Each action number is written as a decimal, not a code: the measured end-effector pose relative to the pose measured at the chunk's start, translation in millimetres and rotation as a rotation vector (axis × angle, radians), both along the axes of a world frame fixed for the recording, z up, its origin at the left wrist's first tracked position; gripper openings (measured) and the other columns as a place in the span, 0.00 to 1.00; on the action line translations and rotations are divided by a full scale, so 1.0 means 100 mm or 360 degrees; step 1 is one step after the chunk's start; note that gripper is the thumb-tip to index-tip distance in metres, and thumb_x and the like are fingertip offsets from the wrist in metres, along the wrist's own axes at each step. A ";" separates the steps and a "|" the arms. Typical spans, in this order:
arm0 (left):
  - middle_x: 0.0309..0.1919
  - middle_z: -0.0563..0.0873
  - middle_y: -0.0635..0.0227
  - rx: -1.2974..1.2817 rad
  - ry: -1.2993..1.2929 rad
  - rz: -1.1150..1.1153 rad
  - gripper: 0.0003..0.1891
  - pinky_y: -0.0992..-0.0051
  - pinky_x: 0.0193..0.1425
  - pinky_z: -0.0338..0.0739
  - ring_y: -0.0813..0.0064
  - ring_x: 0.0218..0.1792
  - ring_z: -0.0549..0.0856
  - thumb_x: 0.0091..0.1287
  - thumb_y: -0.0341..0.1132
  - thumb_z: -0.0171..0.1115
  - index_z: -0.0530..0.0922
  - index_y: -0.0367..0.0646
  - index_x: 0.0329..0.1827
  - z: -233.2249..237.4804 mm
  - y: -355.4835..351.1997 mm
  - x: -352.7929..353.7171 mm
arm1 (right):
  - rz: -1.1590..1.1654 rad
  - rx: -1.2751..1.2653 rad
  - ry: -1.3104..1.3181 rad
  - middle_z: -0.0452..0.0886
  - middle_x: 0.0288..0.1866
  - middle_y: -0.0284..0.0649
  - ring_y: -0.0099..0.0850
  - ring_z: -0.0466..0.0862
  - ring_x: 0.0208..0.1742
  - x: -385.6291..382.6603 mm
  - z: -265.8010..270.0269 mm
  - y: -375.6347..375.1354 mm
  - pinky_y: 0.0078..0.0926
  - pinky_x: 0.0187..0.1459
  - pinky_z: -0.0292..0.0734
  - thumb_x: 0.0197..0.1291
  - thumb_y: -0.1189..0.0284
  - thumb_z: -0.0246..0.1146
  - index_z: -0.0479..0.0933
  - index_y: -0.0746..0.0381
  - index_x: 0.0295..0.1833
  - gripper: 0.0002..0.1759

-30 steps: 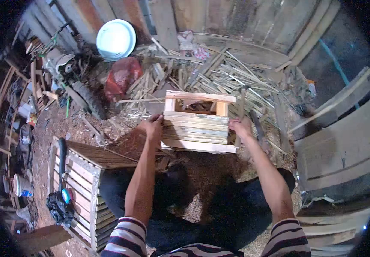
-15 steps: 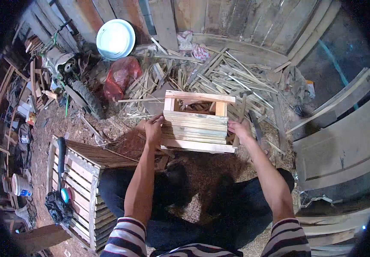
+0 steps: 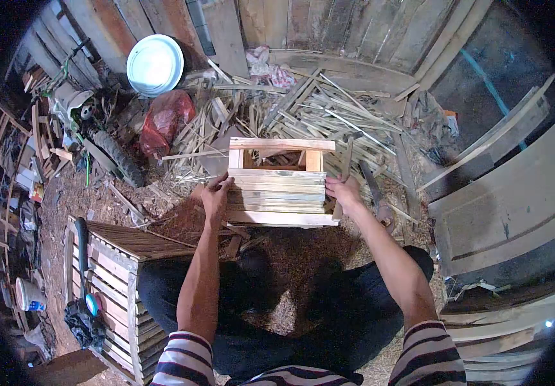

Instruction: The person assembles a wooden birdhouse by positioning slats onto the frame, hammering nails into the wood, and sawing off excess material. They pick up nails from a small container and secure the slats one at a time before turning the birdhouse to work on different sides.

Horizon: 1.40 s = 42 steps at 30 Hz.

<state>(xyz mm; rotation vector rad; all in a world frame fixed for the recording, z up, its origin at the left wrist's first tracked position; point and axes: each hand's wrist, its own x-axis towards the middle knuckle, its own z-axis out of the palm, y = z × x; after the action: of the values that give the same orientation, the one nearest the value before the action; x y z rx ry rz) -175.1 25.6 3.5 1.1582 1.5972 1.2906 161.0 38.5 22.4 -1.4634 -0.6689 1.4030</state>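
A small slatted wooden crate [image 3: 276,193] sits in the middle of the view, between my hands. Its near side is covered with narrow slats, and an opening shows behind them under a top rail. At the crate's left end, my left hand [image 3: 215,196] has its fingers closed on the edge. My right hand [image 3: 345,193] holds the right end, fingers bent against the slats. The crate's underside is hidden.
To the left stands a larger slatted crate [image 3: 107,276] with a dark-handled tool [image 3: 82,248] on it. Behind are a pile of wood strips [image 3: 329,116], a red bag [image 3: 167,122] and a white basin [image 3: 155,65]. Boards [image 3: 502,219] lie at the right.
The crate, both hands and the surroundings appear shifted left in the view. My grip on the crate's two ends looks nearly the same.
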 end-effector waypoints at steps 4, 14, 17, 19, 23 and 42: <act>0.38 0.86 0.62 -0.0033 -0.0178 0.0015 0.20 0.78 0.45 0.75 0.78 0.38 0.81 0.60 0.37 0.67 0.80 0.37 0.53 -0.01 -0.01 0.01 | 0.0024 0.0051 -0.0002 0.77 0.46 0.53 0.40 0.82 0.45 0.03 -0.13 0.02 0.33 0.40 0.83 0.54 0.89 0.55 0.59 0.65 0.46 0.17; 0.43 0.85 0.62 -0.0016 -0.0177 0.0005 0.19 0.76 0.49 0.74 0.76 0.42 0.81 0.61 0.36 0.66 0.80 0.35 0.53 -0.06 -0.01 0.01 | 0.0193 0.0036 -0.0094 0.70 0.56 0.62 0.48 0.77 0.55 -0.03 0.15 -0.05 0.38 0.54 0.79 0.56 0.91 0.49 0.57 0.66 0.48 0.17; 0.43 0.85 0.60 -0.0026 -0.0241 0.0014 0.19 0.76 0.52 0.73 0.75 0.44 0.81 0.61 0.35 0.66 0.79 0.34 0.53 -0.08 -0.01 0.00 | 0.0168 0.0016 -0.0053 0.71 0.55 0.62 0.47 0.78 0.54 -0.02 0.10 -0.04 0.38 0.53 0.80 0.56 0.91 0.49 0.57 0.67 0.48 0.17; 0.44 0.85 0.59 0.0019 -0.0075 0.0004 0.19 0.76 0.53 0.73 0.74 0.45 0.81 0.62 0.36 0.66 0.79 0.32 0.52 -0.08 -0.01 -0.01 | 0.0160 0.0008 -0.0111 0.71 0.55 0.62 0.47 0.79 0.54 -0.06 0.20 -0.07 0.37 0.53 0.80 0.57 0.91 0.49 0.57 0.67 0.48 0.16; 0.45 0.85 0.59 0.0082 -0.0188 -0.0019 0.20 0.76 0.54 0.73 0.74 0.46 0.81 0.62 0.37 0.65 0.79 0.32 0.53 -0.15 -0.01 -0.03 | 0.0184 0.0019 -0.0157 0.72 0.53 0.61 0.45 0.79 0.52 -0.01 0.06 -0.01 0.36 0.52 0.80 0.58 0.89 0.50 0.57 0.69 0.49 0.15; 0.40 0.85 0.62 0.0085 -0.0133 0.0044 0.14 0.77 0.50 0.73 0.76 0.42 0.82 0.62 0.33 0.65 0.82 0.34 0.48 -0.07 -0.05 0.04 | 0.0059 0.0141 -0.0245 0.77 0.48 0.51 0.36 0.82 0.45 -0.08 0.12 -0.07 0.31 0.42 0.83 0.55 0.87 0.56 0.60 0.66 0.45 0.15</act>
<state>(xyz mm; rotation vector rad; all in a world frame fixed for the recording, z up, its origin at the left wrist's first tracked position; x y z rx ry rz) -171.5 20.7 -3.4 1.1033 1.5312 1.3889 153.1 31.7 34.5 -1.5058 -0.8485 1.2811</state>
